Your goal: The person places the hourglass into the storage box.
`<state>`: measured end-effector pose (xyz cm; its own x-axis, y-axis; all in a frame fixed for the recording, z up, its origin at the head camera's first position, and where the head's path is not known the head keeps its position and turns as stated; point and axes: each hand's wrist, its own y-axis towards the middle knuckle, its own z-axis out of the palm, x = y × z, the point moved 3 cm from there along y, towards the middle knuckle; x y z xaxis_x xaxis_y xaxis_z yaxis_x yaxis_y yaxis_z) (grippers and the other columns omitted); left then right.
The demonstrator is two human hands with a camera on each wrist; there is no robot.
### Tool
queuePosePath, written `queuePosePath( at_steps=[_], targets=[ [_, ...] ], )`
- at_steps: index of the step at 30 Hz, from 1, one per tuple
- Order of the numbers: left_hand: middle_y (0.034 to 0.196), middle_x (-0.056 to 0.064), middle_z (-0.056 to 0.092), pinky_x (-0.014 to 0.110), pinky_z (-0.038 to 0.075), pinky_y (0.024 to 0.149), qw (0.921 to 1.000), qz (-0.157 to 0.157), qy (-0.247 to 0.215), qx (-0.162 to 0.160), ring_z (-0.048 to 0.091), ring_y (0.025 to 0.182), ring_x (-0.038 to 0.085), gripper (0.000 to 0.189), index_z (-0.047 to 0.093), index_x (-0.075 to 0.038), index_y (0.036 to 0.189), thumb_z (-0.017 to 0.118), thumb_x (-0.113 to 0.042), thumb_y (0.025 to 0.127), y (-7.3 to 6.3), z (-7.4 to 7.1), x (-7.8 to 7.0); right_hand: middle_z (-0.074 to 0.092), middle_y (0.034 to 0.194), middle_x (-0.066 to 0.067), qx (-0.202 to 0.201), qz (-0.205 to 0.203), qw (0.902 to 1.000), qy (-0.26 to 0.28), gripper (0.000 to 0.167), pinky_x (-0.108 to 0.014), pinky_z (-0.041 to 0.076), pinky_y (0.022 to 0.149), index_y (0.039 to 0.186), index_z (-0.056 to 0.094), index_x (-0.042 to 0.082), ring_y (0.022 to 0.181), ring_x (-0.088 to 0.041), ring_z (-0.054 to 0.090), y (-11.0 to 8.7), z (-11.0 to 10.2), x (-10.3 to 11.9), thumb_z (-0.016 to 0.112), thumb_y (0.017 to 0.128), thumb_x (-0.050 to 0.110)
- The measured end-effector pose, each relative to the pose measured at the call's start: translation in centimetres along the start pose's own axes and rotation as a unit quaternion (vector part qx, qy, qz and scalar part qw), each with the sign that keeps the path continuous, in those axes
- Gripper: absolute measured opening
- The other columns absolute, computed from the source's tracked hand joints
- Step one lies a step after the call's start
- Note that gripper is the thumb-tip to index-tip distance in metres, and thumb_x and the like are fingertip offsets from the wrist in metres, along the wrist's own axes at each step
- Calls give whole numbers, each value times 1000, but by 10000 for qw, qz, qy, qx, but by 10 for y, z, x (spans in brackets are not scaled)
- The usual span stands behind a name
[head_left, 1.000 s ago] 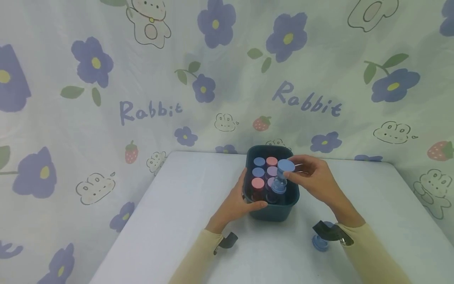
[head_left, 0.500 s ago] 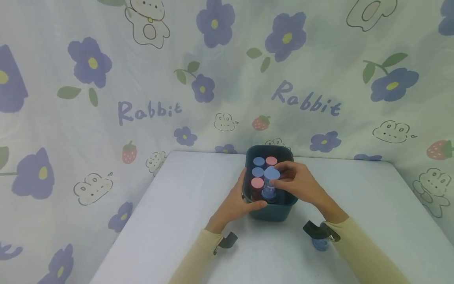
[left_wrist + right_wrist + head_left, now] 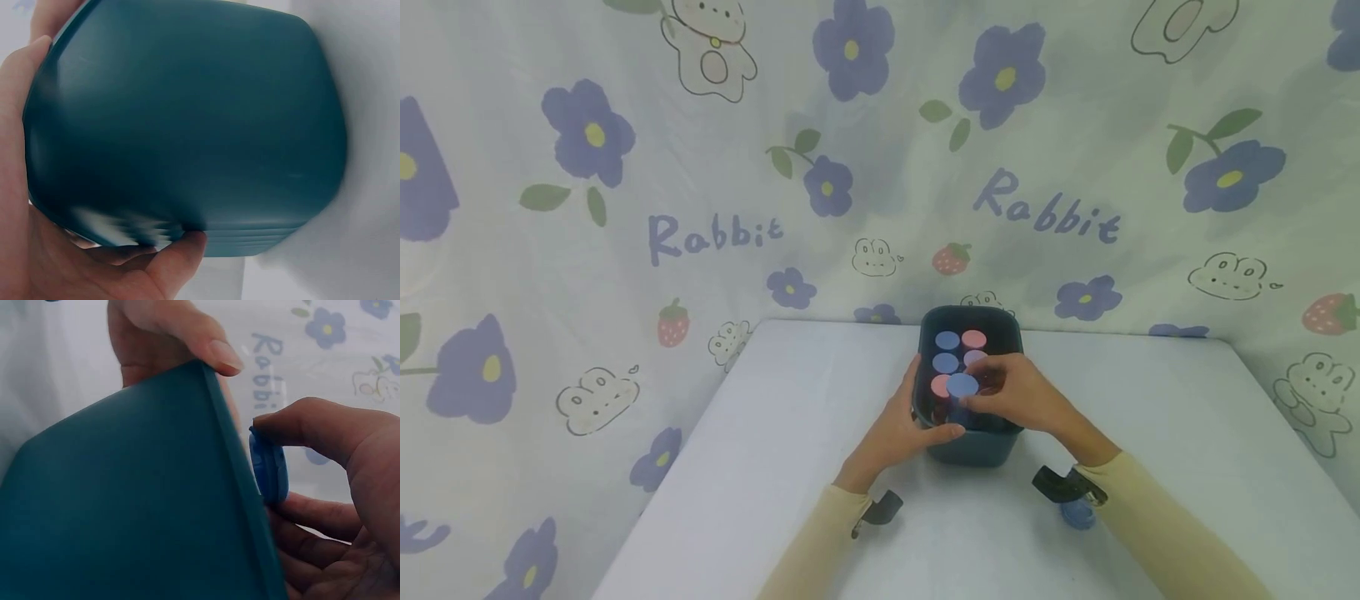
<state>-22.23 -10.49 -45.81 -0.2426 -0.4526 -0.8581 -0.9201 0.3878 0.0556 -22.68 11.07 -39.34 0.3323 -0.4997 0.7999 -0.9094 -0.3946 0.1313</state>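
Observation:
A dark teal bin [image 3: 973, 450] stands on the white table. My left hand [image 3: 891, 429] grips its left side, thumb over the near rim; the left wrist view shows the fingers curled against the bin wall [image 3: 187, 125]. Between thumb and fingers, my right hand [image 3: 1022, 396] pinches the blue end of a sand timer [image 3: 962, 386]. That timer is down inside the near part of the bin, its lower part hidden by the bin wall in the right wrist view. Beside it is a pink-ended timer [image 3: 939, 386]. Behind are blue [image 3: 945, 363], purple [image 3: 975, 358] and pink [image 3: 973, 339] ones.
Another blue-ended timer [image 3: 1078, 514] stands on the table [image 3: 820, 375] beneath the right wrist, partly covered by the wrist strap [image 3: 1060, 483]. A patterned cloth [image 3: 880, 167] hangs behind the table's far edge.
My right hand has carried the blue sand timer left and down, from above the bin's right rim into its near part. The left hand stays on the bin.

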Motion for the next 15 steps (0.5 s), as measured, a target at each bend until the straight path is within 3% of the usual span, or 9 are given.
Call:
queuePosePath(
  at_steps=[6,15],
  targets=[
    [175,-12,13,63,27,127,10000,-9,4,-30,23,161,23,125,-2,-38,166,78,-72,77,0,0,1,72,89,-4,138,-294,9987,-387,39,-23,59,72,116,74,2,79,-15,63,2,3,2,86,82,17],
    [175,-12,13,64,27,126,10000,73,-52,-4,23,161,23,124,-1,-35,166,79,-69,78,0,0,0,74,85,0,613,-285,9952,-702,27,-23,60,71,107,77,3,74,-11,64,7,8,2,83,82,13]
  ],
)
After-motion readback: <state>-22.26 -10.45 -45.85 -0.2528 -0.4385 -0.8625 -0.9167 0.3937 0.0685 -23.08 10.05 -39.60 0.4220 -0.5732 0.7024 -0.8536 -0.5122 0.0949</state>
